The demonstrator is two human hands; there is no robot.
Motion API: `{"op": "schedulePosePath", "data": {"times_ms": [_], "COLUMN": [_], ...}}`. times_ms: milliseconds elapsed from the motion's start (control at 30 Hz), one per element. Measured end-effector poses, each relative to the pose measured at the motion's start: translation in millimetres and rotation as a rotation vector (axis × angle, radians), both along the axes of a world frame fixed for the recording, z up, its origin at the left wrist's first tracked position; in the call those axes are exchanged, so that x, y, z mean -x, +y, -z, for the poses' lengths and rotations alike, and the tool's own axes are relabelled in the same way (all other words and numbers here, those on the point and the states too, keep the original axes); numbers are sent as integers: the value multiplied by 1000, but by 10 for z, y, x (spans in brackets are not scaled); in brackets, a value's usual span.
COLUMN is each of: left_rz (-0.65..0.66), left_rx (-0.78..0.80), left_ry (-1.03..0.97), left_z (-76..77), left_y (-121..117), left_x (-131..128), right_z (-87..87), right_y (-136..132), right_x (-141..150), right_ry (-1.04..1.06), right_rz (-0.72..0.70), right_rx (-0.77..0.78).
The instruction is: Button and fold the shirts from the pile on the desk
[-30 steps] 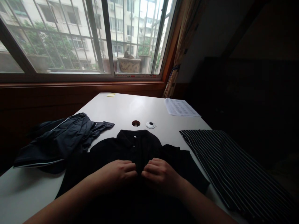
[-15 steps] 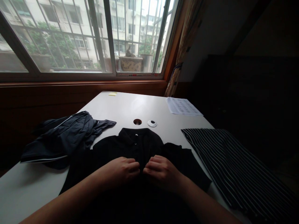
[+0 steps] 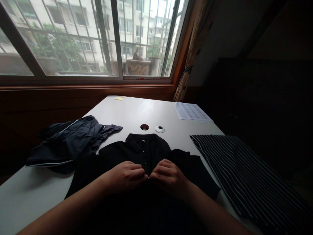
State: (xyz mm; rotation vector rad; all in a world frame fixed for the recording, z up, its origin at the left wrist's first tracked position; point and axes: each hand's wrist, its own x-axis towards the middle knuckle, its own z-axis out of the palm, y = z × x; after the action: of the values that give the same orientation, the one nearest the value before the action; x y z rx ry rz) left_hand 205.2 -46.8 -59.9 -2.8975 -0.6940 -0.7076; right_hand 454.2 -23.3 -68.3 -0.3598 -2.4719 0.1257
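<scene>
A black collared shirt [image 3: 117,152] lies spread on the white table, its collar toward the window and its short sleeves out to the sides. Along its front placket several small buttons show below the neck label. My left hand [image 3: 129,174] is closed on the left side of the placket, fingertips pinching the cloth. Close beside it, my right hand [image 3: 168,176] pinches the opposite edge, and the two hands nearly meet at a small shiny button. Exactly how the fingertips grip is hidden, and the lower shirt is lost in shadow.
Dark trousers-like clothing with white piping [image 3: 70,140] lies crumpled at the left. A black-and-white striped cloth [image 3: 234,163] hangs over the right edge of the table [image 3: 132,111]. Farther back are printed sheets [image 3: 193,111], a yellow note [image 3: 119,98], a cable hole [image 3: 144,127] and its round cover [image 3: 159,129].
My hands have drawn closer together along the placket. More buttons show above them now, and a shiny button has come into sight between my fingertips. The view has shifted slightly.
</scene>
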Motion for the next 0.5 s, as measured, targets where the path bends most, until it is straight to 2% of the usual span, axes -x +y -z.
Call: {"op": "schedulePosePath", "data": {"times_ms": [100, 300, 500], "left_rz": [1, 9, 8], "left_rx": [14, 56, 28], "left_ry": [-42, -83, -90], "left_z": [-23, 3, 31], "left_y": [-15, -19, -10], "left_x": [-16, -9, -3], "right_z": [-3, 35, 20], "right_y": [-8, -31, -51], "right_x": [-4, -20, -2], "right_ry": [36, 47, 143], "right_rz": [19, 150, 177], "right_rx": [-2, -78, -17]}}
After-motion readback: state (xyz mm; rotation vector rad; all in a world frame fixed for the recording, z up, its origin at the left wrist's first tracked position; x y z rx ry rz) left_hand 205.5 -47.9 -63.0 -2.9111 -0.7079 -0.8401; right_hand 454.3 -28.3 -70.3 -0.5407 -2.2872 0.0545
